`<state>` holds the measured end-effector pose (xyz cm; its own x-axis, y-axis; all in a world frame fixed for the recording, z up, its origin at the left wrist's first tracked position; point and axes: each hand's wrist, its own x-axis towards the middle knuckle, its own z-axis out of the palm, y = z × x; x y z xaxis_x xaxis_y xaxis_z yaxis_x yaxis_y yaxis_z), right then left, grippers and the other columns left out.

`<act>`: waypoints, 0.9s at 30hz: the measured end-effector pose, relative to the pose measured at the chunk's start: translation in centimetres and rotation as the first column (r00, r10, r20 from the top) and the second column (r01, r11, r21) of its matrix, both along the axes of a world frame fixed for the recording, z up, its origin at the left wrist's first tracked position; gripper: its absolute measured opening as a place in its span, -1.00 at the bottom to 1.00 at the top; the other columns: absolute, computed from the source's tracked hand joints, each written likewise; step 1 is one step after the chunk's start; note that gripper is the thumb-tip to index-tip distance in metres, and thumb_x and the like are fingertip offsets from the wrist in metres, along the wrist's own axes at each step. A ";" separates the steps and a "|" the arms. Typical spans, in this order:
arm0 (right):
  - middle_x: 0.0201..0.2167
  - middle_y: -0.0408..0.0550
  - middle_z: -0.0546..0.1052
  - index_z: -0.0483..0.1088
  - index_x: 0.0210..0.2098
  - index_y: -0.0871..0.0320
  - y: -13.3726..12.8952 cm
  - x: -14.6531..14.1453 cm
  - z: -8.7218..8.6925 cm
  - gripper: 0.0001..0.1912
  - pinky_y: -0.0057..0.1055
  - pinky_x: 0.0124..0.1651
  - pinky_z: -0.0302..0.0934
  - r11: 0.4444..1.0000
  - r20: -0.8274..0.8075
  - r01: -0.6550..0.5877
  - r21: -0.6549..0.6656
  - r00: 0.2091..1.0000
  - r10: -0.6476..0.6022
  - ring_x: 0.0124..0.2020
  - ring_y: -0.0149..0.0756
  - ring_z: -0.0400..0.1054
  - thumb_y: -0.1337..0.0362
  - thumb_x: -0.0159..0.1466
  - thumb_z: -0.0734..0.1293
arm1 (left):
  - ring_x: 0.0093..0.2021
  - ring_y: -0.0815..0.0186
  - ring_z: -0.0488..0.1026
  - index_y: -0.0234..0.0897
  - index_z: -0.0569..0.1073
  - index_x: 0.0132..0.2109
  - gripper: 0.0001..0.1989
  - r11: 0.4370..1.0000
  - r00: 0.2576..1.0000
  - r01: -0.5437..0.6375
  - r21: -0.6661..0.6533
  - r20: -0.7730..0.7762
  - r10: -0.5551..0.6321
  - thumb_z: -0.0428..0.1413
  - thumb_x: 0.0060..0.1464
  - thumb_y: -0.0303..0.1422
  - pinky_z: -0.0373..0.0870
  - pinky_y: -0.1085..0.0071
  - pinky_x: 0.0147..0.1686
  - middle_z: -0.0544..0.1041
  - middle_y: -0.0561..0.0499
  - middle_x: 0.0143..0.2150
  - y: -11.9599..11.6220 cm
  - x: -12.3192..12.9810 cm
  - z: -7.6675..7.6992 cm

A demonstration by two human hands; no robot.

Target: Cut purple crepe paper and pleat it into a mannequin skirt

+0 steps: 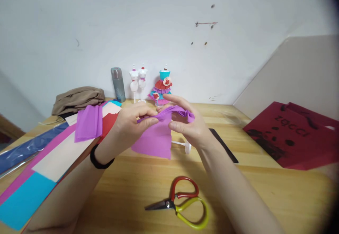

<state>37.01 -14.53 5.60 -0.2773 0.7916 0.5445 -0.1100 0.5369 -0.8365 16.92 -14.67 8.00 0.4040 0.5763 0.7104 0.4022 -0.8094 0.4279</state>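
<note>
A purple crepe-like sheet (156,140) hangs between my two hands above the wooden table, its upper edge gathered into folds. My left hand (136,121) pinches the gathered edge between thumb and fingers. On the other side, my right hand (188,121) curves around the right end of the folds, thumb below and fingers above. Behind the hands stands a small dress form (162,85) in a tiered turquoise, red and purple dress with flowers. A white stand (188,147) lies partly hidden beside my right wrist. Scissors (169,203) with red and yellow handles lie nearer, blades pointing left.
Coloured sheets (63,154) and a folded purple piece (88,123) lie at the left. Further back are brown cloth (79,100), a flask (118,85) and two white dress forms (134,82). A black strip (224,145) and red bag (293,135) are at the right.
</note>
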 end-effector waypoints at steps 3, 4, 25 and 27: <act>-0.20 -0.06 0.61 0.41 0.08 -0.03 0.6 0.1 -0.2 -0.37 -0.10 0.00 0.37 0.997 -0.098 -0.068 -0.034 0.993 0.065 -0.11 -0.14 0.51 0.03 0.04 0.54 | -0.41 0.38 0.43 -0.25 0.56 -0.37 -0.90 0.992 0.999 0.032 -0.126 0.047 -0.026 0.17 0.09 -0.39 0.33 0.46 -0.40 0.57 0.04 -0.42 -0.2 0.0 0.4; -0.24 -0.08 0.61 0.41 0.08 -0.06 0.7 0.2 -0.1 -0.37 -0.09 -0.01 0.38 0.996 -0.141 -0.089 -0.030 0.986 0.084 -0.13 -0.14 0.51 -0.01 0.05 0.52 | -0.42 0.38 0.42 -0.26 0.57 -0.37 -0.89 0.986 0.998 0.035 -0.163 0.058 -0.026 0.18 0.08 -0.38 0.32 0.46 -0.41 0.57 0.04 -0.43 -0.3 0.0 0.6; -0.50 -0.16 0.57 0.53 -0.46 0.11 0.0 -0.8 -0.4 -0.83 -0.35 -0.33 0.34 0.966 -0.022 0.184 -0.180 0.981 -0.191 -0.41 -0.30 0.45 0.23 0.00 0.55 | -0.46 0.36 0.37 -0.29 0.58 -0.37 -0.87 0.954 1.000 -0.001 -0.299 0.026 0.009 0.18 0.04 -0.32 0.27 0.44 -0.46 0.55 0.02 -0.46 0.1 0.6 -0.4; -0.51 -0.15 0.56 0.52 -0.48 0.12 -0.1 -0.6 -0.2 -0.83 -0.34 -0.33 0.33 0.957 -0.024 0.243 -0.159 0.968 -0.250 -0.41 -0.29 0.44 0.22 -0.01 0.55 | -0.49 0.38 0.35 -0.27 0.57 -0.39 -0.86 0.959 0.999 -0.033 -0.283 -0.008 0.032 0.17 0.03 -0.31 0.23 0.46 -0.50 0.53 0.05 -0.50 0.1 0.3 -0.3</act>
<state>36.39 -14.61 5.44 -0.0419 0.9072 0.4185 -0.0283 0.4177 -0.9082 17.25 -14.54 7.74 0.3842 0.7664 0.5148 0.4282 -0.6419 0.6361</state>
